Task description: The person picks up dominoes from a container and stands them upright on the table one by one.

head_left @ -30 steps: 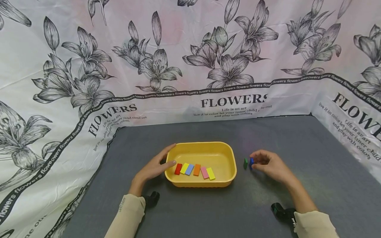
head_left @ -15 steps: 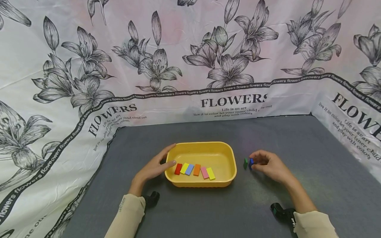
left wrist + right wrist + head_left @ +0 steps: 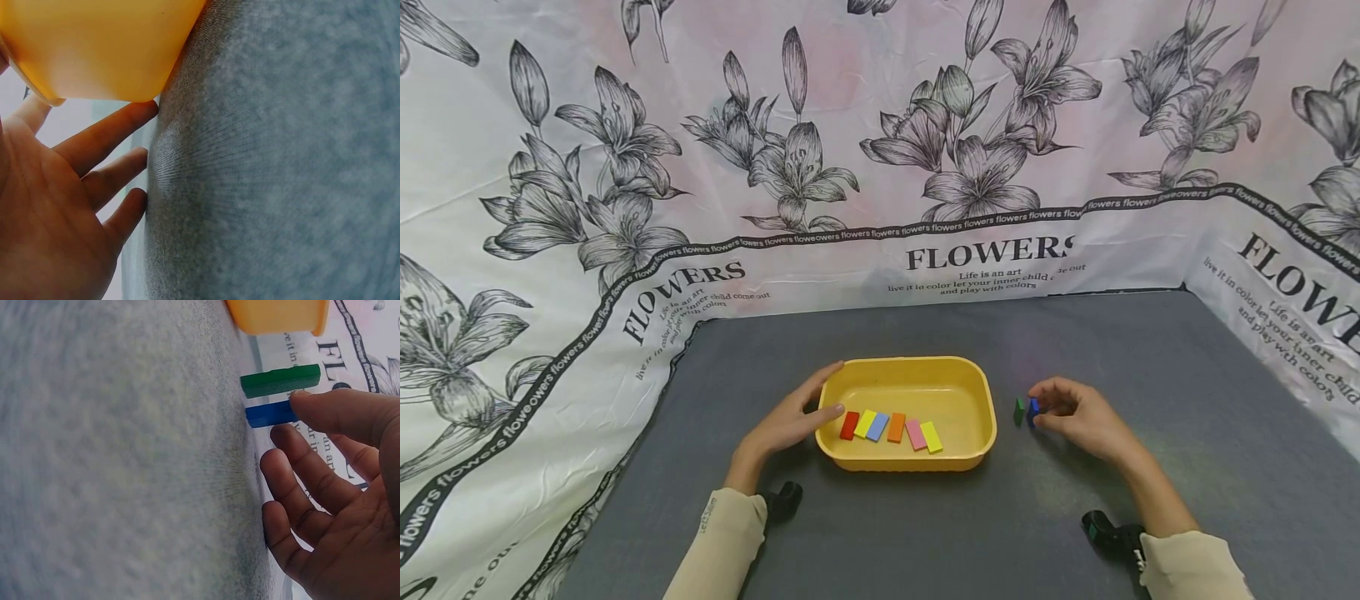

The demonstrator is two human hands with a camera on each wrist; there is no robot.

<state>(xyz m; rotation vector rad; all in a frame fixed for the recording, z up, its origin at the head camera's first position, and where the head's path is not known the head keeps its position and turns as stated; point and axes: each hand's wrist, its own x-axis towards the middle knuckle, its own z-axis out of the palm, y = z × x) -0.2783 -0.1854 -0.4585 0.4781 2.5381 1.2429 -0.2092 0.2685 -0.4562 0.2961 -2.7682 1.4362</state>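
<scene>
A yellow plastic tray (image 3: 955,396) sits on the grey table, with several flat coloured domino blocks inside. My left hand (image 3: 786,425) holds its left end, thumb over the rim and the other fingers along the outside; in the left wrist view those fingers reach out fairly straight against the tray's wall. Right of the tray, a green domino block (image 3: 281,381) stands upright on the table. Beside it stands a blue domino block (image 3: 270,414), which my right hand (image 3: 1082,417) pinches by its upper end between thumb and fingers. A narrow gap separates the two blocks.
Red (image 3: 849,426), orange (image 3: 896,428), pink (image 3: 915,435) and other blocks lie in a row along the tray's near side. The grey tabletop (image 3: 925,533) surrounds the tray. A flower-printed cloth (image 3: 820,275) hangs behind and at both sides.
</scene>
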